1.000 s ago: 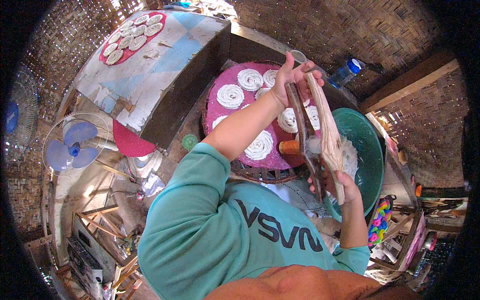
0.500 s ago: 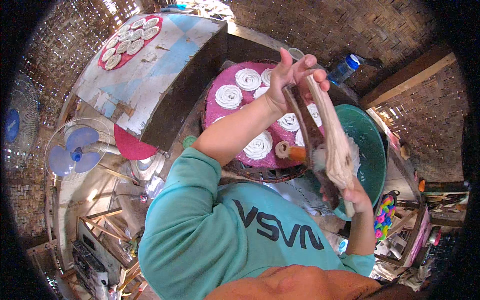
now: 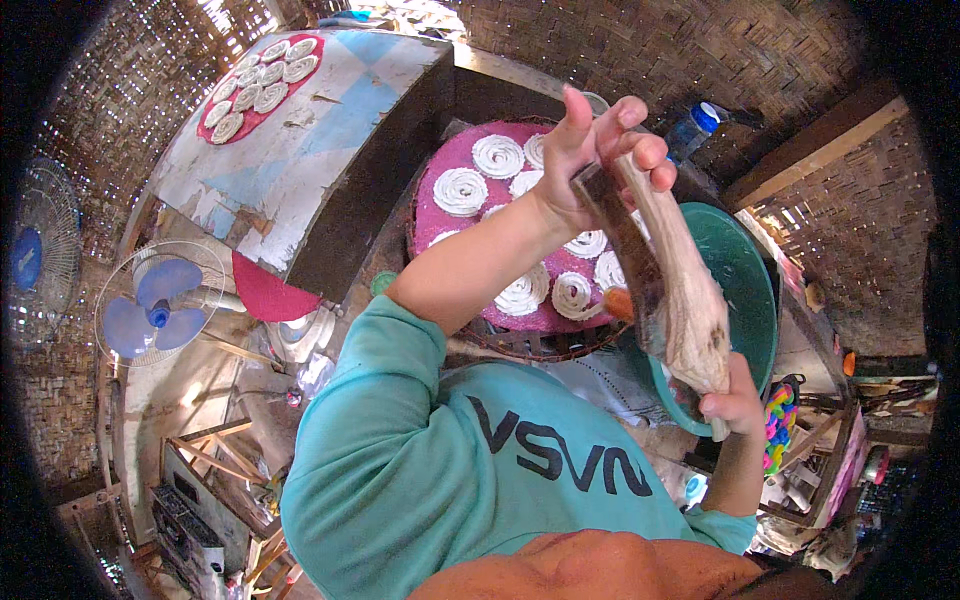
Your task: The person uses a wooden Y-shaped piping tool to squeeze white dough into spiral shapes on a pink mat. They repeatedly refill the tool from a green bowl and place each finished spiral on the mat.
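A wooden hand press, with one pale lever and one dark board, is held aslant before my chest. The fingers of my left hand curl round its upper end, thumb apart. My right hand grips the lower end of the pale lever. From the dark board an orange tube-like piece sticks out toward a white coil of dough strands. Several such coils lie on a round pink sheet in a woven tray. The press hides part of the sheet.
A green basin stands right of the tray. A blue-capped bottle is behind it. On a worn box at far left rests a red sheet with more coils. A fan stands at left.
The press has shifted slightly right and tilted, its lower end moving right with my right hand. The coil near the orange piece has grown wider, and the orange piece now stands apart from it.
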A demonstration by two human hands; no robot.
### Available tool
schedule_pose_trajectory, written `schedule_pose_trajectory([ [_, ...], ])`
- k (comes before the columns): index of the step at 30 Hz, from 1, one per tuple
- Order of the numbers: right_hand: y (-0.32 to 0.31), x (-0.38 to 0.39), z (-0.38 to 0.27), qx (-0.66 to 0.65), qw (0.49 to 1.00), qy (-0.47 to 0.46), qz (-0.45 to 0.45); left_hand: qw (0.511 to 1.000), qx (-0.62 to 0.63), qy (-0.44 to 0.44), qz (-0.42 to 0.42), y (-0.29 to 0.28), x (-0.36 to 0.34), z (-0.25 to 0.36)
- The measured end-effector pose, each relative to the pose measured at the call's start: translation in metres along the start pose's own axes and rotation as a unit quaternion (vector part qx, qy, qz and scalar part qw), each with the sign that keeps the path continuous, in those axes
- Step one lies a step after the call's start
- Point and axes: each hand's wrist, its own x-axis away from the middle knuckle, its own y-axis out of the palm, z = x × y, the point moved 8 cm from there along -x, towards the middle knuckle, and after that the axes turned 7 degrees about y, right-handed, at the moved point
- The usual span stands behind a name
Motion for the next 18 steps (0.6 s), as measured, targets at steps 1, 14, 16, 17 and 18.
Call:
schedule_pose_trajectory([
  [1, -0.008, 0.002, 0.000, 0.047, 0.999, 0.015, 0.006, 1.000, 0.005, 0.000, -0.012, 0.001, -0.004, 0.000],
  [14, 0.014, -0.016, -0.007, 0.014, 0.999, 0.000, -0.049, 0.999, -0.033, -0.014, 0.002, 0.044, -0.007, 0.024],
  [16, 0.015, -0.010, -0.001, 0.008, 0.999, 0.014, -0.050, 1.000, -0.021, -0.016, 0.016, 0.040, -0.002, 0.019],
  [17, 0.013, -0.008, 0.003, 0.003, 0.999, 0.017, -0.048, 0.999, -0.019, -0.017, 0.020, 0.035, 0.000, 0.016],
  [18, 0.010, -0.005, 0.009, -0.003, 0.999, 0.021, -0.046, 0.999, -0.016, -0.019, 0.025, 0.030, 0.003, 0.012],
])
